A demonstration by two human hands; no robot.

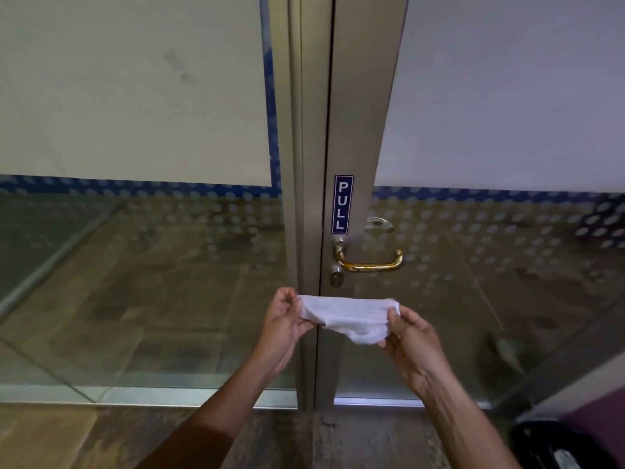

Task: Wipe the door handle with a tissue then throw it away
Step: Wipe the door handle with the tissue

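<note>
With the tissue (348,316) pinched taut between left grip (285,319) and right grip (411,343), fold it, then wrap the door handle (372,264) just above.

The tissue (350,318) looked like thin white paper, soft, matt and crumpled. The door handle (370,263) was polished metal, glossy and brass-coloured. The door frame (362,123) was smooth brushed metal with a dull sheen. The PULL sticker (342,204) appeared glossy blue. The glass panels (135,265) were smooth, partly frosted with matt dots
</note>
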